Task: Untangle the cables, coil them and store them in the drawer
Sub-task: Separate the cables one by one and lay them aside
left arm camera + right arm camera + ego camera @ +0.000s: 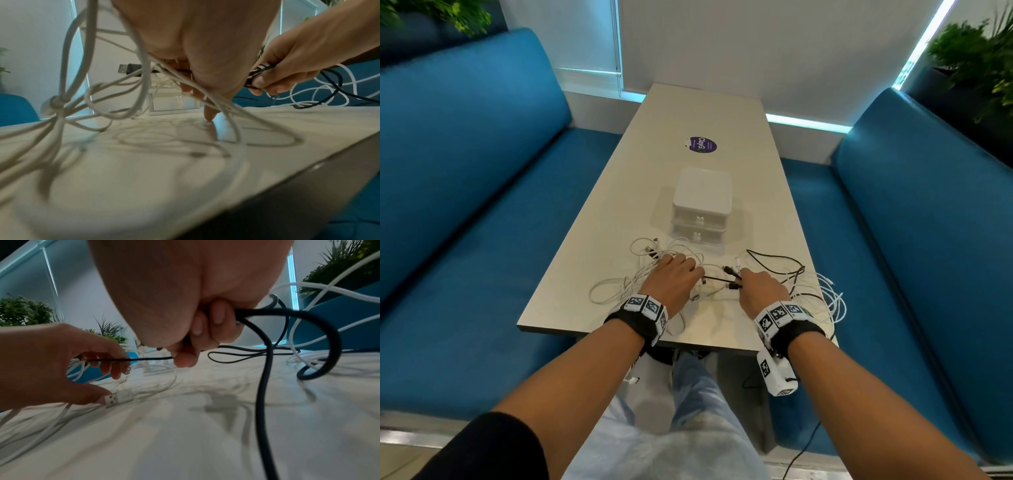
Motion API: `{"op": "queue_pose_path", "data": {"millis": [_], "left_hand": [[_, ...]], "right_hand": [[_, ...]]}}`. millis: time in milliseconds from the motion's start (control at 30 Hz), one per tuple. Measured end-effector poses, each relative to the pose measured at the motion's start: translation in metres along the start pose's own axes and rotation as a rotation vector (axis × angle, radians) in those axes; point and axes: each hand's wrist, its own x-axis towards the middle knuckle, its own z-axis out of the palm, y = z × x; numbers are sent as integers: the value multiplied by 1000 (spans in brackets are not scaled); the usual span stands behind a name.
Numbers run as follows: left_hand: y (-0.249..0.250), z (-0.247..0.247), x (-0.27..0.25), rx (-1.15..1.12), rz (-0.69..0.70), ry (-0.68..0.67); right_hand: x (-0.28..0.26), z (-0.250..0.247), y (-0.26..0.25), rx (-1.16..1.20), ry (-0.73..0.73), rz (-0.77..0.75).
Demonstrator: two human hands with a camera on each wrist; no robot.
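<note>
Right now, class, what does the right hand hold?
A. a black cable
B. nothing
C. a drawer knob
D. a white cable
A: the right hand has its fingers curled round the black cable, which runs across to the left hand.

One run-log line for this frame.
phase: untangling | right hand: grips black cable | left hand: in white cables, holding strands | drawer unit: shut | coiled: none
</note>
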Motion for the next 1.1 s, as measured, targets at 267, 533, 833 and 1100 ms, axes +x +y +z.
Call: {"op": "queue_pose_path", "data": {"millis": [267,533,833,1100], "left_hand": [[-3,7,3,-30,-26,-49],[-7,12,-8,84,-68,44],[-18,18,-11,62,-35,-41],[-1,16,-1,51,-18,-124]], "right_hand": [[-3,1,11,-5,-64,35],[0,2,26,10,-126,135],[-2,6,37,12,-125,228],[-5,-1,12,123,40,74]]}}
